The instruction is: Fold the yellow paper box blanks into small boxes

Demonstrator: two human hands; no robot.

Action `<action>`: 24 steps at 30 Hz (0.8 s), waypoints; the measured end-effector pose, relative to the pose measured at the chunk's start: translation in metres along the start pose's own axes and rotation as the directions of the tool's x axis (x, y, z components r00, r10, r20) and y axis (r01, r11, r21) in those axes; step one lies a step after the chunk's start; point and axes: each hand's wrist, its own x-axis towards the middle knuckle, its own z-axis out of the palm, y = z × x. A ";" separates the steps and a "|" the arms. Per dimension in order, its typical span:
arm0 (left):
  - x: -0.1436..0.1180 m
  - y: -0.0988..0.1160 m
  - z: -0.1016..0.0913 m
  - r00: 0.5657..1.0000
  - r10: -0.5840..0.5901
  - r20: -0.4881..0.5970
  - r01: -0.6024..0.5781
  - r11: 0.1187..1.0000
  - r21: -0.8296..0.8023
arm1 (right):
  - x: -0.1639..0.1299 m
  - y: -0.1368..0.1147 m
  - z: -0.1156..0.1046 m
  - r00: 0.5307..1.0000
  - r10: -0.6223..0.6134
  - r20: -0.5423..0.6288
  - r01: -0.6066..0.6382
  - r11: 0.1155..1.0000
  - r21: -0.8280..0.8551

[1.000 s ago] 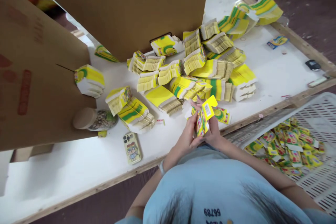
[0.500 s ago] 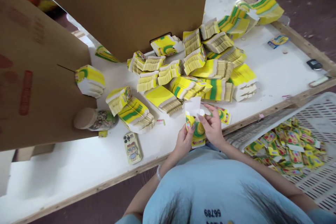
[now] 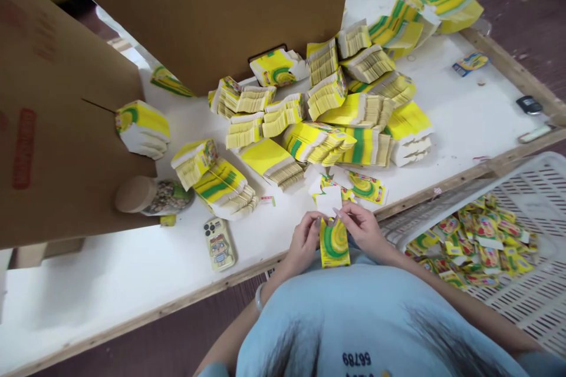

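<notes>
Between my two hands, close to my body at the table's front edge, is a small yellow and green carton [image 3: 335,244] with its white end flap standing up. My left hand [image 3: 304,240] pinches the carton's left side near the top. At the upper right corner, by the white flap, the fingers of my right hand [image 3: 362,227] are closed on it. Just beyond my hands, more yellow cartons [image 3: 366,187] with white flaps lie on the white table [image 3: 274,230]. Bundles of flat cartons [image 3: 316,142] are heaped farther back.
Tall brown cardboard boxes [image 3: 198,12] stand at the back and left. A phone [image 3: 220,244] and a lidded jar [image 3: 168,196] lie on the left. At the right, a white plastic basket [image 3: 530,212] holds many small cartons [image 3: 477,241]. A blue packet [image 3: 471,63] lies farther back.
A carton with a raised white flap now lies on the table beyond my hands. Both hands have come down closer to my body, holding a carton whose green swirl faces up.
</notes>
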 end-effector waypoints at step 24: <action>0.007 0.015 -0.014 0.983 0.060 0.174 -0.120 0.926 0.359 | 0.014 -0.022 -0.033 0.754 0.170 0.634 -0.394 0.890 0.230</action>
